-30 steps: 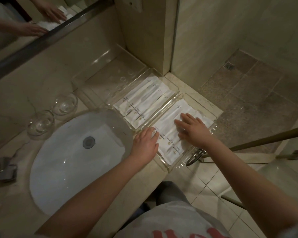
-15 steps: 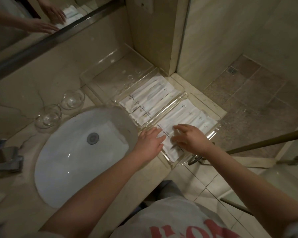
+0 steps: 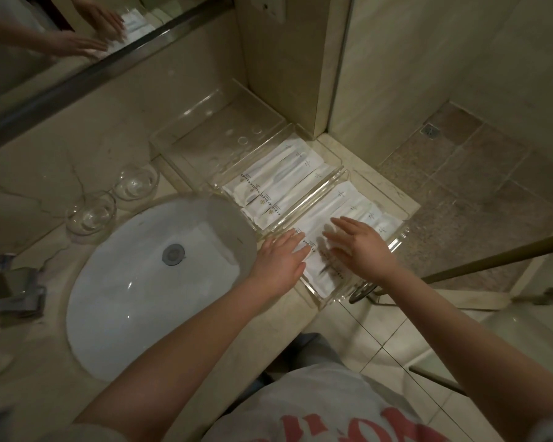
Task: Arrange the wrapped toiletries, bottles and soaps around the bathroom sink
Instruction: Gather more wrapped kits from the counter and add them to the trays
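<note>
Two clear acrylic trays sit on the counter right of the white sink (image 3: 141, 282). The near tray (image 3: 399, 240) holds several white wrapped toiletry packets (image 3: 342, 205) laid side by side. My left hand (image 3: 281, 260) lies flat with straight fingers on the left edge of those packets. Over the packets' right part, my right hand (image 3: 358, 244) is spread with straight fingers, its tips blurred. The middle tray (image 3: 329, 157) holds three long white wrapped packets (image 3: 278, 183). No bottles or soaps show.
A third, empty clear tray (image 3: 179, 138) stands at the back by the wall corner. Two glass bowls (image 3: 134, 183) (image 3: 90, 212) sit behind the sink, a metal tap (image 3: 10, 282) at the left. A mirror (image 3: 45, 36) hangs above, and a shower floor (image 3: 460, 180) lies to the right.
My right hand has uncurled from a pinch on the packets and now spreads flat over them. My left hand stays on the packets' left edge.
</note>
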